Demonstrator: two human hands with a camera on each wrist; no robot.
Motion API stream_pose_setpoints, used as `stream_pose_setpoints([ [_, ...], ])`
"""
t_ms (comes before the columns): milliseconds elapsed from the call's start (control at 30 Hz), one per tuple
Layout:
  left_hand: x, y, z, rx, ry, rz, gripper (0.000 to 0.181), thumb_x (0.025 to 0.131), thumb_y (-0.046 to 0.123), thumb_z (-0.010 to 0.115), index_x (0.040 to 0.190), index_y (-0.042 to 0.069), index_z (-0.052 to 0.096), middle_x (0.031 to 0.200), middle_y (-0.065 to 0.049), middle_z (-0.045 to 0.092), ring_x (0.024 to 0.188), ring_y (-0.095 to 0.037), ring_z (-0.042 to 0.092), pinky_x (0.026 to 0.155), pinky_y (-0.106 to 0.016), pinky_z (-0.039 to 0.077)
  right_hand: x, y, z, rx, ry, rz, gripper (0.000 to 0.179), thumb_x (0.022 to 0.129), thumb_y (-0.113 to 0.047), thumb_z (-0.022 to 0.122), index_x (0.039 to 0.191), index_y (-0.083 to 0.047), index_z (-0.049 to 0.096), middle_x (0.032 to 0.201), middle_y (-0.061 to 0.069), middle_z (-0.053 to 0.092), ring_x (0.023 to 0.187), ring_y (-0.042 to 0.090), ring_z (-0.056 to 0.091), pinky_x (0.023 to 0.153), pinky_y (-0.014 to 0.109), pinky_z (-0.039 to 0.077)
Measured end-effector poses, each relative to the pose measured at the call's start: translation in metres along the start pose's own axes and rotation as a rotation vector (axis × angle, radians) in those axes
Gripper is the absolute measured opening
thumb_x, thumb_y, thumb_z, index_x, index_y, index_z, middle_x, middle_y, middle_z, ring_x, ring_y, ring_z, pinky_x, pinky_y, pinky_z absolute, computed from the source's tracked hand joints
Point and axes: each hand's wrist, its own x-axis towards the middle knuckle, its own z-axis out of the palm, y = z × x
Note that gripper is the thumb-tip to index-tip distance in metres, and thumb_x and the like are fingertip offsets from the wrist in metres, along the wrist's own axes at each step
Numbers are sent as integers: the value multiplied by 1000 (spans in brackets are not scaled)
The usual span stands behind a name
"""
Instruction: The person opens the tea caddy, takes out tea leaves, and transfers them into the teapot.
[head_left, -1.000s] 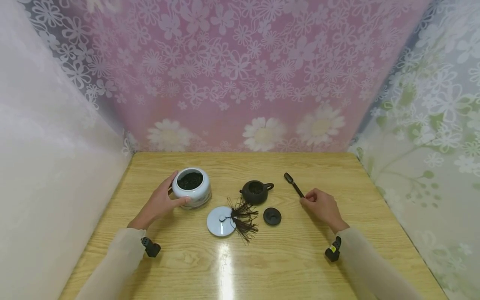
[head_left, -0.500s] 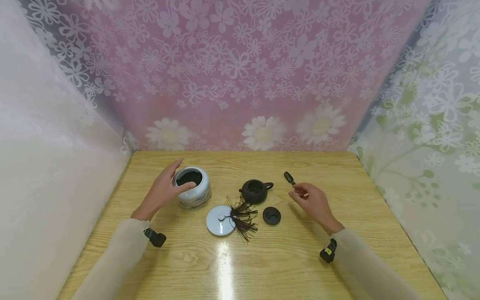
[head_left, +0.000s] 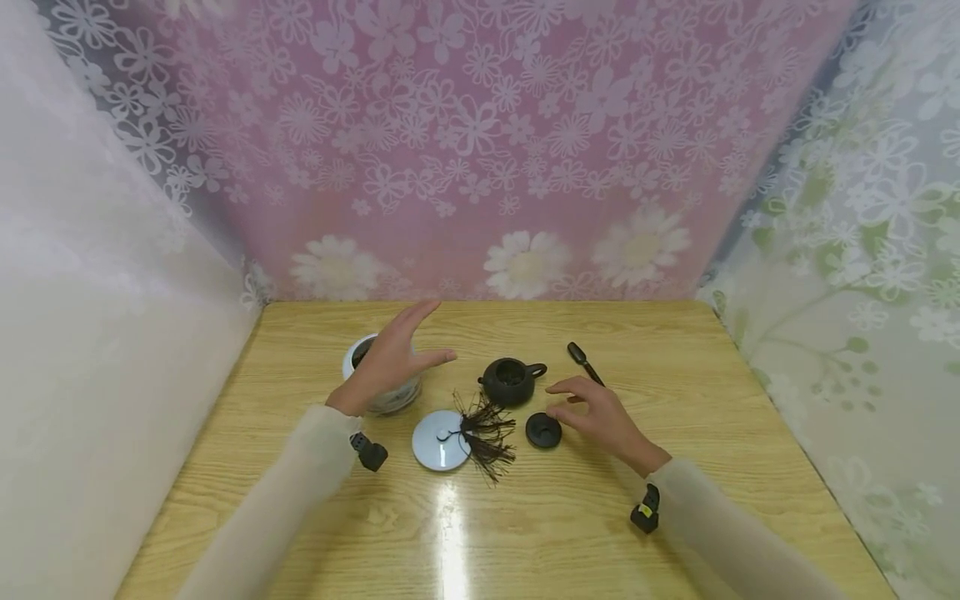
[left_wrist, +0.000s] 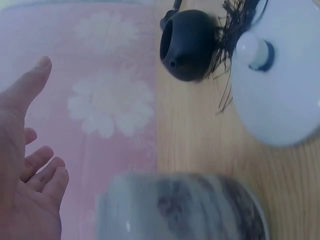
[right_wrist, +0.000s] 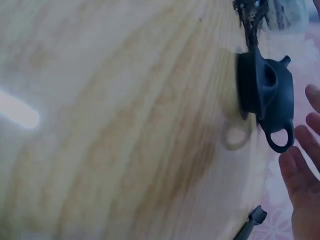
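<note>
Above the white porcelain jar [head_left: 401, 398] my left hand [head_left: 387, 354] is in the air, thumb and fingers spread with nothing between them. It covers much of the jar's mouth in the head view; dark leaves show at the rim. My right hand [head_left: 603, 421] is beside the small black teapot lid [head_left: 543, 431], its thumb and forefinger parted over the lid's edge. Just behind that lid stands the dark teapot [head_left: 508, 383], uncovered, with leaves inside. A black tea scoop [head_left: 585, 362] lies beyond the right hand, its handle end partly hidden.
The jar's white lid [head_left: 435, 450] lies knob up in the middle of the wooden table [head_left: 525, 533], with a dark brown tassel [head_left: 489, 437] spread to its right. A pink flowered cloth [head_left: 450, 167] rises behind the table's far edge.
My left hand has let go of the jar, lifted and moved right across it. My right hand has released the scoop and moved left to the teapot lid.
</note>
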Motion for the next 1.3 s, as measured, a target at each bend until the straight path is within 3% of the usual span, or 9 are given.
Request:
stream_pose_setpoints([
  [300,21,5,52,-36,-82,44,91,98,56,79,173,30,33,179,-2,33,166,-31,32,131,-61,36,-5,5,11,-50,-95,-51,40,97,-32,85,132,-13,78,138,4,74,129,30,69,107,57,59],
  [433,25,8,71,-80,-151,15,91,97,62,77,172,37,32,179,4,32,167,-25,30,132,-57,36,-6,6,13,-40,-108,-59,42,97,-33,85,133,-13,78,139,3,73,132,31,68,111,58,57],
  [600,30,10,89,-37,-234,7,91,100,51,79,174,27,32,178,-4,34,165,-30,33,131,-57,38,-6,6,14,-3,-124,-74,33,97,-27,85,126,-12,81,136,5,75,129,30,70,111,57,57],
  [733,34,5,103,13,-258,9,91,100,46,80,173,21,33,177,-7,36,163,-31,36,130,-54,41,-5,7,16,26,-133,-73,21,97,-23,85,117,-17,83,133,5,77,126,30,72,110,56,58],
  [900,30,3,114,2,-281,-4,89,101,43,80,173,17,34,177,-8,36,163,-33,37,130,-56,40,-5,9,17,19,-141,-83,14,97,-21,85,111,-21,85,132,4,78,126,29,73,108,54,60],
  [1100,29,2,121,-2,-264,-15,85,103,40,79,172,15,36,176,-9,39,162,-33,39,130,-55,40,-2,8,15,21,-129,-101,12,99,-19,83,111,-21,84,132,3,78,124,29,74,105,52,62],
  [1300,32,-5,127,28,-255,-6,85,102,42,78,171,12,38,174,-11,41,161,-33,41,130,-53,41,11,1,3,61,-96,-112,14,99,-12,81,111,-19,84,133,12,77,123,33,74,100,51,64],
])
